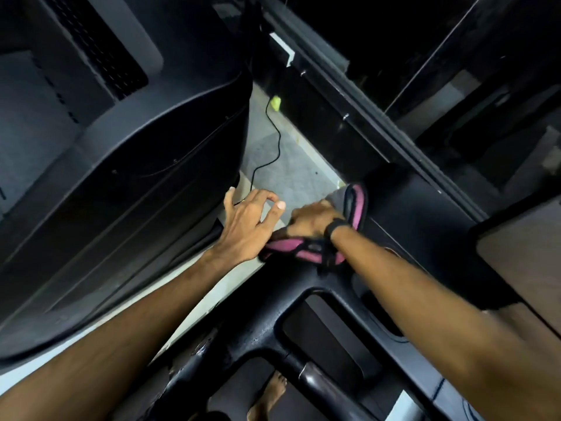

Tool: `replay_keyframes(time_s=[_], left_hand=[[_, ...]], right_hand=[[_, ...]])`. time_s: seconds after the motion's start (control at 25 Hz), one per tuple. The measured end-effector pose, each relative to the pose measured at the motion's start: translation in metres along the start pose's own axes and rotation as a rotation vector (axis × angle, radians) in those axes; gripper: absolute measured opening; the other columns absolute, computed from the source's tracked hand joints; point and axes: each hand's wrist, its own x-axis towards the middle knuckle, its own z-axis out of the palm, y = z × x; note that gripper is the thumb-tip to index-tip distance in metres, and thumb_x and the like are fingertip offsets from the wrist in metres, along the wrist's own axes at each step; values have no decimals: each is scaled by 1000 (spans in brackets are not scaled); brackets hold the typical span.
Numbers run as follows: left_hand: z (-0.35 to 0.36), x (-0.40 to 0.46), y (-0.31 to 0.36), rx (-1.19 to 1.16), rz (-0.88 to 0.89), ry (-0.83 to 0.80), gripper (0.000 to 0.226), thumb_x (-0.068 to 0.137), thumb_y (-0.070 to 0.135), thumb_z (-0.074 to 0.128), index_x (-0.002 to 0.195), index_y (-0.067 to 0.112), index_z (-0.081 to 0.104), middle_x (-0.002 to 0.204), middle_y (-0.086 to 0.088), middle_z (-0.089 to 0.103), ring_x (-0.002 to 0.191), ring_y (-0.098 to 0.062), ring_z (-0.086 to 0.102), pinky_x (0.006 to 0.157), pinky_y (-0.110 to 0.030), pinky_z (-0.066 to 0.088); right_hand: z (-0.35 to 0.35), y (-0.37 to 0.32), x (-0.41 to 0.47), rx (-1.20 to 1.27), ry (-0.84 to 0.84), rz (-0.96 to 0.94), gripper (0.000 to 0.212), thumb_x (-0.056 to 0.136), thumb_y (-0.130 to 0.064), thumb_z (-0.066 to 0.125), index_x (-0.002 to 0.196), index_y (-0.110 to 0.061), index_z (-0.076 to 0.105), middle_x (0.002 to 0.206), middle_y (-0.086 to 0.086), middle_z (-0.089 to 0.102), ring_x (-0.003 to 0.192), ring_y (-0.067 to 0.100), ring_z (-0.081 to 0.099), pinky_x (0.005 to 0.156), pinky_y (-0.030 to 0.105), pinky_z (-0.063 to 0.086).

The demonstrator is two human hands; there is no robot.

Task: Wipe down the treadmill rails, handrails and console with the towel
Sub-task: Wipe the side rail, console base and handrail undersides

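Observation:
A pink, black-edged towel (291,247) lies bunched on the far edge of the black treadmill console (267,302). My right hand (311,218), with a black band on its wrist, grips the towel and presses it onto that edge. A fold of the towel sticks up just beyond its fingers. To the left, my left hand (250,221) has its fingers loosely spread and holds nothing, with its heel at the towel's left end. A dark handrail bar (318,382) runs below the console's openings.
The black shroud of a neighbouring machine (145,153) fills the left. Grey floor tiles (291,168) show between the machines, with a thin black cable (274,144) and a small yellow-green object (275,103). A bare foot (270,396) stands on the belt below.

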Motion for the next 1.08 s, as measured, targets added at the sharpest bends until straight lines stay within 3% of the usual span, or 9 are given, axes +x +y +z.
replay_keyframes(time_s=[0.08,0.2,0.32,0.44,0.56,0.68,0.84,0.96,1.08], left_hand=[[-3,2,0,-45,3,28,63,89,61,23,119,18,59,120,9,61,114,-11,59,120,-43,-5],[-6,8,0,-92,2,65,64,91,61,24,121,18,60,124,9,61,118,-10,57,120,-43,-4],[-6,7,6,-91,-1,37,64,90,61,24,124,19,58,126,6,61,116,-11,58,120,-42,-4],[-1,-4,18,-83,22,-11,65,91,62,23,128,20,55,130,6,58,118,-10,57,121,-42,-7],[-5,-14,20,-122,-8,-8,67,90,64,21,129,21,55,130,6,58,119,-8,55,121,-44,-7],[-16,-22,10,-101,-58,-9,68,89,65,20,127,22,56,130,8,59,119,-7,55,121,-47,-5],[-31,-30,-1,-97,-91,-45,70,86,67,16,121,23,57,114,13,62,116,-6,55,121,-46,-4],[-42,-34,-3,-99,-133,-45,60,95,60,19,116,20,59,91,16,59,112,-6,55,121,-44,-5],[-49,-45,-4,-87,-166,-26,41,108,37,27,118,14,59,76,17,50,113,-16,58,121,-45,-4]], right_hand=[[31,-23,-52,87,299,-167,62,89,-76,29,101,-28,67,106,1,69,108,23,59,104,44,32],[71,2,-97,49,554,-184,74,90,-78,17,137,-36,57,147,0,53,143,24,38,121,48,9],[47,71,-63,86,484,81,83,82,-82,12,143,-39,49,156,-2,40,149,22,23,122,53,1],[9,78,-11,-2,290,203,88,73,-87,16,127,-36,64,138,-1,58,135,23,41,112,53,17],[6,23,-3,-111,92,127,101,69,-96,13,112,-25,70,126,6,66,124,30,52,108,53,23],[31,-21,-44,-67,250,-100,92,74,-88,7,112,-32,70,117,2,70,120,28,56,107,51,28],[77,15,-94,-1,546,-385,75,94,-77,15,144,-34,51,152,0,48,146,23,35,122,55,12],[56,74,-71,10,459,-203,95,83,-87,-2,145,-35,48,156,-1,42,147,20,30,123,49,6],[21,61,-35,-55,340,25,97,74,-86,4,135,-34,59,146,-2,52,140,19,38,118,48,17]])
